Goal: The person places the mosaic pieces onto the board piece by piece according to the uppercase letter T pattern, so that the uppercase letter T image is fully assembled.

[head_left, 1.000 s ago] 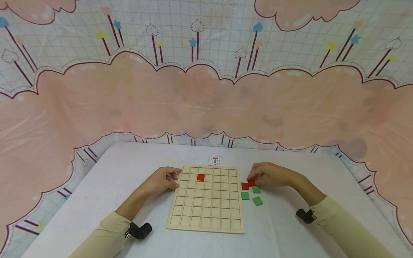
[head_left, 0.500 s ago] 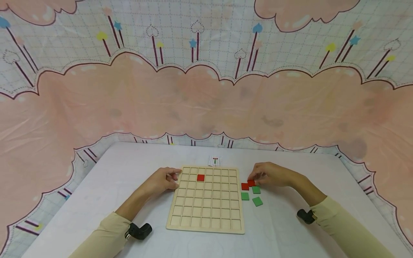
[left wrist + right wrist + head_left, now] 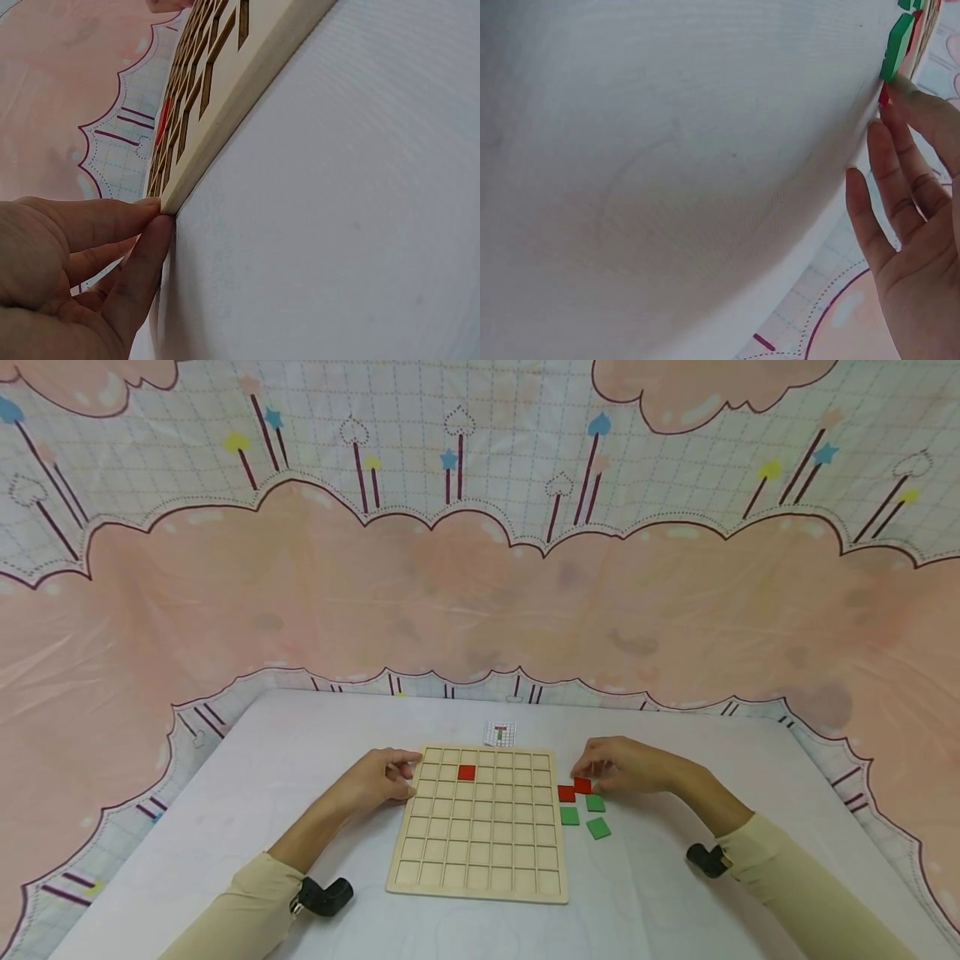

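A square wooden grid board [image 3: 483,852] lies on the table, with one red square tile [image 3: 467,772] in a cell of its second row. My left hand [image 3: 378,775] touches the board's left edge near the far corner, index finger and thumb extended against the wood. Right of the board, my right hand [image 3: 630,766] holds a second red tile [image 3: 582,786] by thumb and fingertips. That tile overlaps the corner of another red tile [image 3: 566,793]. Just nearer lie green tiles [image 3: 596,803], one close beneath the right thumb; in the right wrist view, a green tile [image 3: 897,46] partly hides the red.
Behind the board lies a small printed card [image 3: 500,734] with a red and green grid pattern. White cloth [image 3: 652,893] covers the table, and a patterned pink-and-white curtain [image 3: 480,602] hangs behind it. Black wrist devices [image 3: 324,897] sit at both sleeve cuffs.
My right hand has shifted slightly left, and both loose red tiles moved a little toward the board. More of the green tile beside them shows. The left hand and the board have stayed put.
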Motion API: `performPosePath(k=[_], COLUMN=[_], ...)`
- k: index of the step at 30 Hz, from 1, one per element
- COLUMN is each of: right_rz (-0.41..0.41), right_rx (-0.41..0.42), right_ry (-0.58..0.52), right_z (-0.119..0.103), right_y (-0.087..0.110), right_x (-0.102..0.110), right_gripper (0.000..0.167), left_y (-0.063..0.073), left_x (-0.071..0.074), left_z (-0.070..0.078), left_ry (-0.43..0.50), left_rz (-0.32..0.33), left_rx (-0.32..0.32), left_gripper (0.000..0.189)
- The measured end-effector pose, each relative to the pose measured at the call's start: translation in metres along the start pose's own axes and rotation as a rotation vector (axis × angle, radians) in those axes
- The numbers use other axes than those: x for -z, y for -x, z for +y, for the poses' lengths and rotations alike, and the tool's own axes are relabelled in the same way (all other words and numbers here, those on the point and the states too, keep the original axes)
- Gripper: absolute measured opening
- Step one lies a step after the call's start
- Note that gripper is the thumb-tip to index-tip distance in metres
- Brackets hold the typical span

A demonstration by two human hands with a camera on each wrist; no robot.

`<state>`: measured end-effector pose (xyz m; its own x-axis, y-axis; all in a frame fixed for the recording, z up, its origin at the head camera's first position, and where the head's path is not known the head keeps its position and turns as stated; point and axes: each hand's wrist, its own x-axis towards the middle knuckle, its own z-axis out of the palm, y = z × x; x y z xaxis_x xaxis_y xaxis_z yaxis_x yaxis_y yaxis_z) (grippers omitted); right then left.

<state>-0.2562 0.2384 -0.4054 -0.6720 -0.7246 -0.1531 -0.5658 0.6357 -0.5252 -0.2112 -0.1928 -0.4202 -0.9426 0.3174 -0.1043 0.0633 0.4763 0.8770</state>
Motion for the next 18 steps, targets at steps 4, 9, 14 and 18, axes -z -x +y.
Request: performPosePath(k=[4,9,14,18], right_rz=[-0.012,-0.015,0.007,0.026], right_rx=[-0.006,-0.014,-0.03,-0.035], right_ry=[0.0,-0.014,0.007,0.023], right_z=[0.0012,0.0008,0.0002,-0.0002], right_y=[-0.0016,-0.0022,-0.0016,-0.0007], right_x=[0.0002,0.0014,0.0019,0.0014], right_gripper=[0.03,0.029,0.025,0.028], left_y=[0.001,0.0007,-0.0001,0.0002], left_x=[-0.0001,-0.0003,-0.0005,-0.0005], left_z=[0.0008,0.0008,0.0001,-0.0007], left_ry=[0.023,0.031,0.03,0.003], left_rz=[-0.006,-0.004,0.005,0.003], left_rx=[0.002,0.005,0.016,0.004], left_gripper=[0.059,0.059,0.059,0.058])
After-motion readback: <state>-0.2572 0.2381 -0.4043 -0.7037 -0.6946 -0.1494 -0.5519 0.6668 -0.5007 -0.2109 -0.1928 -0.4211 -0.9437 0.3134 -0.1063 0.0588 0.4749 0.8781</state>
